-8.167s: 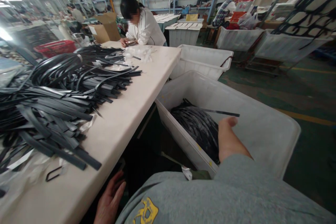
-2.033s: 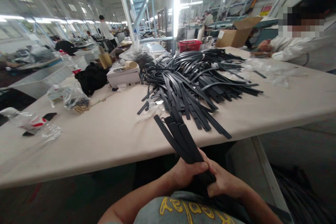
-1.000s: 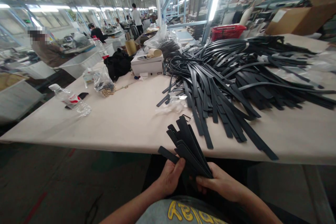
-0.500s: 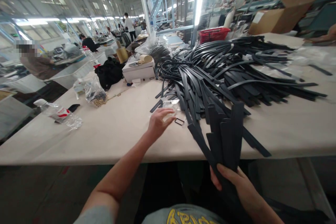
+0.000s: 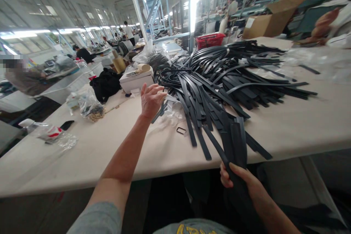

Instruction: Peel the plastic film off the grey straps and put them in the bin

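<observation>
My right hand (image 5: 241, 179) is closed around a bundle of flat black straps (image 5: 233, 142) at the table's front edge. Their upper ends fan out over the table, and the lower part hangs down towards my lap. Further left, my left hand (image 5: 152, 98) is raised over the table with its fingers apart. Crumpled clear plastic (image 5: 175, 111) lies just beyond its fingertips; whether they touch it I cannot tell. A small black rectangular ring (image 5: 181, 130) lies between the plastic and the loose strap ends. Behind the bundle spreads a large pile of black straps (image 5: 203, 87).
On the left lie a plastic bottle (image 5: 52, 133), a bag of small brass-coloured parts (image 5: 93, 109) and a black cloth bag (image 5: 105, 84). A white box (image 5: 137, 80) stands behind my left hand. Further back are a red basket (image 5: 210, 40) and a cardboard box (image 5: 263, 25).
My left hand has moved up and away, from beside the ring to near the white box. More clear plastic shows by it. My right hand keeps hold of the straps, and the view has shifted right.
</observation>
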`<action>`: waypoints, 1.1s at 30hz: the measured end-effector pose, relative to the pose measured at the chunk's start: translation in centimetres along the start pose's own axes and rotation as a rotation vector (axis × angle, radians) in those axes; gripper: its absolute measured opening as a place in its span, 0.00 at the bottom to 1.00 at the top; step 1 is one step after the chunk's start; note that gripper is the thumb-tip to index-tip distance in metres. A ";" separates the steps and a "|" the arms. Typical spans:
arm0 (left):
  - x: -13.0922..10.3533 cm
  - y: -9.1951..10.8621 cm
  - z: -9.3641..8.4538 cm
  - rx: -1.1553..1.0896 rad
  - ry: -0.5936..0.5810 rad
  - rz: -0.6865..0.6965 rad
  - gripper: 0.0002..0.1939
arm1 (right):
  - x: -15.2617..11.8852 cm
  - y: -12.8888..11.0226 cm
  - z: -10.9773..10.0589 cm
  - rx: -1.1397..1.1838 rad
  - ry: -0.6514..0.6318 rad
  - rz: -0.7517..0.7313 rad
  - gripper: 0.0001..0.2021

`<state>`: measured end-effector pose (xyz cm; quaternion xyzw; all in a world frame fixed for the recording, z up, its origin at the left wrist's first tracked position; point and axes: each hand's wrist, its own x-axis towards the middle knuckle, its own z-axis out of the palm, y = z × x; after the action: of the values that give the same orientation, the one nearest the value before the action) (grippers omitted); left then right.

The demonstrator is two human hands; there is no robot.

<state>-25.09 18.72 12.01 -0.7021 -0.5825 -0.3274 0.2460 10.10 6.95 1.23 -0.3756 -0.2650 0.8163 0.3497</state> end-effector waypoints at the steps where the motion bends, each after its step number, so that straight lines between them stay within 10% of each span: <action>1: -0.3 0.4 -1.1 -0.009 0.036 0.036 0.06 | 0.0 -0.4 0.1 0.019 -0.029 0.003 0.15; 11: -12.7 7.3 -5.9 -0.513 -0.246 0.092 0.10 | 0.4 -2.1 3.8 -0.188 -0.134 0.134 0.22; 25: -16.0 10.8 -5.6 -0.936 -0.606 0.092 0.13 | 4.9 -0.2 7.6 -0.409 -0.226 -0.063 0.17; 30: -17.6 11.8 -6.5 -0.846 -0.401 -0.285 0.10 | 4.8 -0.3 6.6 -0.531 -0.143 -0.110 0.17; 33: -18.5 13.0 -6.6 -1.006 -0.560 -0.697 0.21 | 4.6 -0.5 6.4 -0.596 -0.122 -0.145 0.17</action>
<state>-15.48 -0.87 3.03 -0.5606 -0.5933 -0.4247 -0.3916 3.01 9.78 3.30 -0.3919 -0.5392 0.6967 0.2649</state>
